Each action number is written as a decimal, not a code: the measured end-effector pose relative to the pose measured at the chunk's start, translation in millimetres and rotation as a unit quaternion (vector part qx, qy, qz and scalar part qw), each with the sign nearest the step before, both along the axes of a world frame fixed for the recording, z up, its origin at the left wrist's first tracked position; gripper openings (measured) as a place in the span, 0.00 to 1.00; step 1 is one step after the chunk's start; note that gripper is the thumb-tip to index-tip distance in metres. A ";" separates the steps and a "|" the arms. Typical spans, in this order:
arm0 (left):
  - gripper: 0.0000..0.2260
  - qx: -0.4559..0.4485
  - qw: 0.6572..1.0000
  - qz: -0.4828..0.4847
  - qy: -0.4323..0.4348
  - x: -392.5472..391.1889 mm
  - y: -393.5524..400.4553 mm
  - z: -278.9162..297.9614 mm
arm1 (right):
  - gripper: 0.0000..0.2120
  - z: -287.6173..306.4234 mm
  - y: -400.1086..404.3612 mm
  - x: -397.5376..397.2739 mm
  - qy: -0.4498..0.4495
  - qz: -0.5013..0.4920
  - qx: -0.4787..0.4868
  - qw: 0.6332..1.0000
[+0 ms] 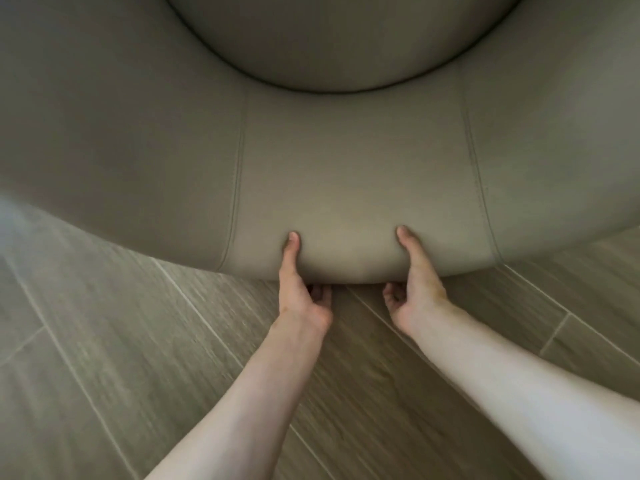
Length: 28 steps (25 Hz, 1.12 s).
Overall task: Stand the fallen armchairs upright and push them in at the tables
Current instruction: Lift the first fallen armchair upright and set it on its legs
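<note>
Armchair [311, 161]: grey upholstered, fills upper view, padded curved edge low over wood-look tile floor [121, 358].
L hand [300, 299]: thumb pressed on top of padded edge, fingers curled under it, gripping.
R hand [414, 292]: same grip, just beside L, both on centre panel btwn 2 seams.
</note>
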<state>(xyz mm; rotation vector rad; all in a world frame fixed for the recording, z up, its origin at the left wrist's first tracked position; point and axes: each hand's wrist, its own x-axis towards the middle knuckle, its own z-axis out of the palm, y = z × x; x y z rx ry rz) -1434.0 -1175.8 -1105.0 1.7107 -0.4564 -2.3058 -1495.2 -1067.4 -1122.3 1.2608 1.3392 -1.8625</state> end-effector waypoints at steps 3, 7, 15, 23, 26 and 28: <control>0.20 0.002 1.000 0.013 -0.012 1.0 5.3 14.2 | 0.42 16.1 7.8 4.7 -0.002 0.013 0.001 1.000; 0.15 0.024 0.999 0.023 -0.037 11.8 25.1 70.1 | 0.40 71.8 21.9 12.7 -0.010 -0.006 0.000 1.000; 0.29 0.050 0.988 0.024 -0.142 34.1 64.0 281.1 | 0.26 274.0 60.4 40.6 -0.034 0.024 0.074 0.996; 0.23 0.034 0.986 0.011 -0.165 14.2 39.7 471.3 | 0.28 449.2 28.8 13.9 -0.038 0.075 0.115 0.990; 0.06 -0.065 0.998 -0.018 -0.021 -40.8 6.6 547.8 | 0.30 490.6 10.6 -14.9 -0.039 0.075 0.103 0.991; 0.06 -0.220 0.963 -0.099 0.123 -88.6 -8.1 607.9 | 0.34 511.7 3.9 -27.2 -0.046 0.074 0.105 0.991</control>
